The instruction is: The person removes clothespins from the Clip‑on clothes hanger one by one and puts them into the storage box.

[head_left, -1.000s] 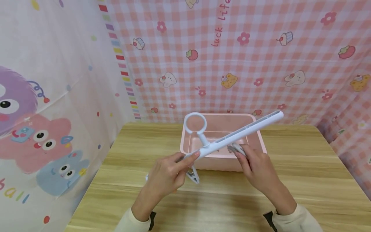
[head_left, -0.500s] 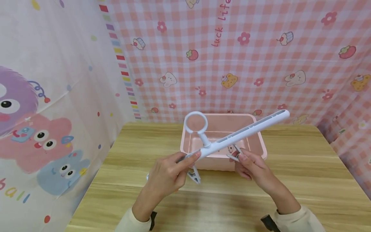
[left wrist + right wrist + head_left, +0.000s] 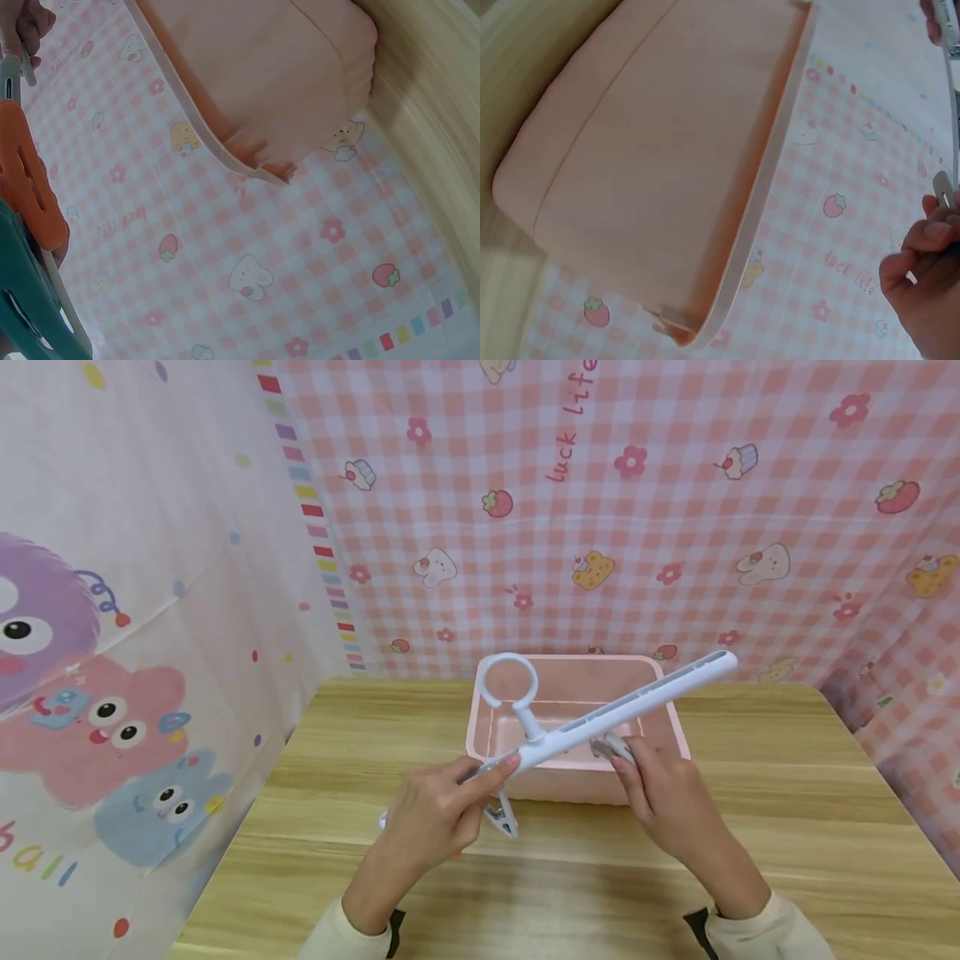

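My left hand grips the lower left part of a white clip hanger, a slotted bar with an open ring hook on top. The bar slants up to the right. A pale clip hangs beneath it by my left fingers. In the left wrist view, an orange clip and a teal clip show in a row along the hanger. My right hand pinches a light grey clip just under the bar's right half. The left palm is hidden.
A pink plastic basin stands on the wooden table behind the hands, with the hanger overlapping its opening. A pink checked cloth hangs at the back, and a white printed cloth at the left.
My right hand has turned the grey clip, whose two arms showed spread half a second ago, and now looks much as it did one second ago. The bar's right end has dipped slightly.
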A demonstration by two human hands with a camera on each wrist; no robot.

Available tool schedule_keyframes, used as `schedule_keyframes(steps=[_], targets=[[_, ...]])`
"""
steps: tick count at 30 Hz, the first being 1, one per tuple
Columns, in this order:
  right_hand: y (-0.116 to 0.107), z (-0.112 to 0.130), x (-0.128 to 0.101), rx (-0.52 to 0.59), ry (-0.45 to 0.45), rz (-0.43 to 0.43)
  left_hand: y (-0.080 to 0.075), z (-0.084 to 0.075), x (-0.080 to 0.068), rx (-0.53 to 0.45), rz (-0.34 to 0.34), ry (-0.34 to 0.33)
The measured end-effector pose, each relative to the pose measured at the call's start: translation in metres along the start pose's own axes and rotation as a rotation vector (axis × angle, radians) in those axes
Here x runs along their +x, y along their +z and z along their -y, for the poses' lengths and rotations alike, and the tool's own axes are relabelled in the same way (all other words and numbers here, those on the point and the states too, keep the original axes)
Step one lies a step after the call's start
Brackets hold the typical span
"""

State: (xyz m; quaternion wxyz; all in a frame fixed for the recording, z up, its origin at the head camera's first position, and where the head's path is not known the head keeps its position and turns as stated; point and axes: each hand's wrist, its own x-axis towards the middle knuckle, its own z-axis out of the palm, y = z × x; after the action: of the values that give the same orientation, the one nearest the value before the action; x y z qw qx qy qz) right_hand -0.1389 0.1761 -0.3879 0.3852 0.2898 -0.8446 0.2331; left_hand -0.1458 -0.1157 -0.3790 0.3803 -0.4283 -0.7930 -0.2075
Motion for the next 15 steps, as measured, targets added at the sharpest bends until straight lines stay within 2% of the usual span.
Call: schedule_keyframes(steps=[3, 4, 6, 8, 10, 12, 15], targets=[[-0.0001, -0.0006, 0.0001, -0.100, -0.027, -0.023, 0.0001, -0.0012, -0.0003, -0.014, 0.017, -0.008], [-0.0004, -0.0005, 0.0002, -0.103, -0.024, -0.026, 0.0001, -0.0017, -0.0001, -0.019, 0.020, -0.009], [-0.0014, 0.0001, -0.0004, -0.037, 0.006, -0.015, 0.0002, -0.0022, 0.0006, -0.026, 0.019, -0.007], [-0.0028, 0.0012, -0.0014, 0.089, 0.065, 0.008, 0.0006, -0.0026, 0.0014, -0.024, 0.015, -0.004], [-0.0043, 0.0025, -0.0023, 0.265, 0.141, 0.045, 0.0009, -0.0029, 0.0025, -0.021, 0.009, 0.003], [-0.0053, 0.0033, -0.0030, 0.466, 0.207, 0.094, 0.0011, -0.0032, 0.0033, -0.019, 0.007, 0.004], [-0.0057, 0.0026, -0.0028, 0.820, 0.245, 0.180, 0.0009, -0.0035, 0.0039, -0.020, 0.005, 0.003]])
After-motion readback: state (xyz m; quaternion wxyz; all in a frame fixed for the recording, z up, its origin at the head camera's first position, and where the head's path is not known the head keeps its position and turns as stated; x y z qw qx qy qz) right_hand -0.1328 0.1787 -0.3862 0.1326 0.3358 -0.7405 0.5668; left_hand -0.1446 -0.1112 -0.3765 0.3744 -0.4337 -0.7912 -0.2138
